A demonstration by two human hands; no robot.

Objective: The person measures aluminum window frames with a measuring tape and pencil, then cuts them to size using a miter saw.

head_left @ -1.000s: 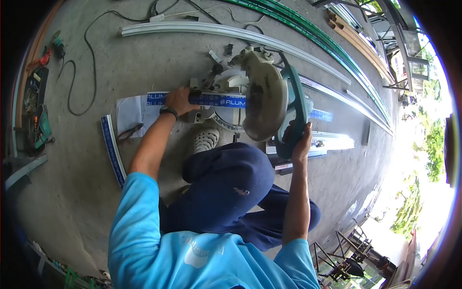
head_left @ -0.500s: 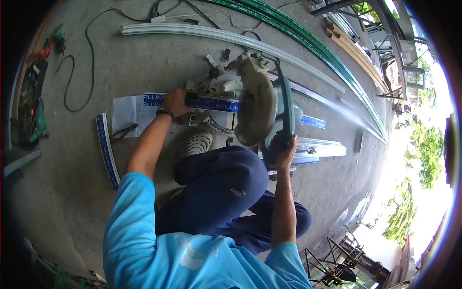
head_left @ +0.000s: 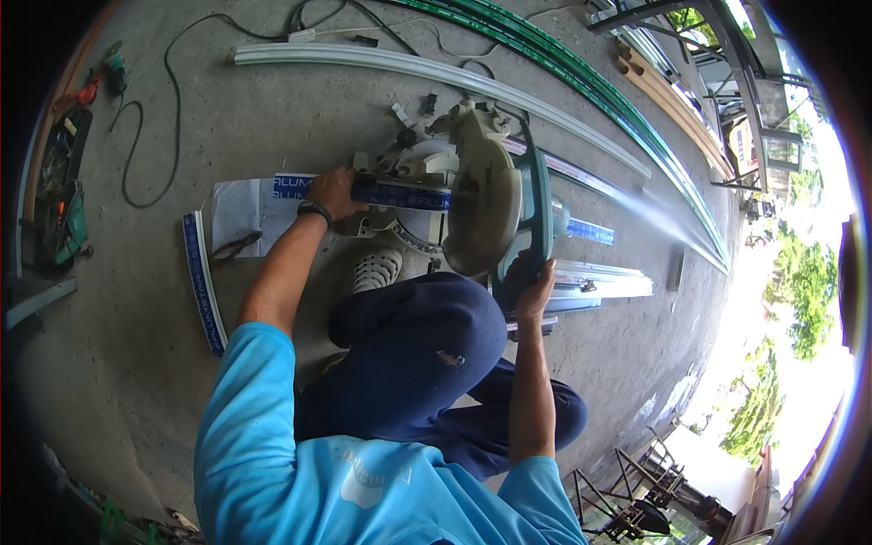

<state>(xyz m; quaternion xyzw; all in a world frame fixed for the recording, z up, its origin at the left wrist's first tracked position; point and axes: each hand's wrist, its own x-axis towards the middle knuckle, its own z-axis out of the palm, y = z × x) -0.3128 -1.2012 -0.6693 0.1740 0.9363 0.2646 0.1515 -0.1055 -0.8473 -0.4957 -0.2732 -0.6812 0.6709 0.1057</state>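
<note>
A mitre saw with a cream blade guard and teal handle stands on the concrete floor before me. Crossing its base is an aluminium profile wrapped in blue printed film. My left hand is closed around this profile, left of the blade guard. My right hand is wrapped around the saw's handle, its fingers partly hidden. The guard covers the blade and the spot where it meets the profile. Beyond the guard, a blue-filmed length shows on the right.
Pliers lie on a pale sheet at left, beside a short blue-filmed strip. A long white profile and green-wrapped lengths cross the floor behind the saw. A black cable curls at upper left. More profiles lie at right.
My right hand and the saw handle have shifted very slightly down and to the left. My left hand stays on the profile. A pale spray-like streak remains right of the saw.
</note>
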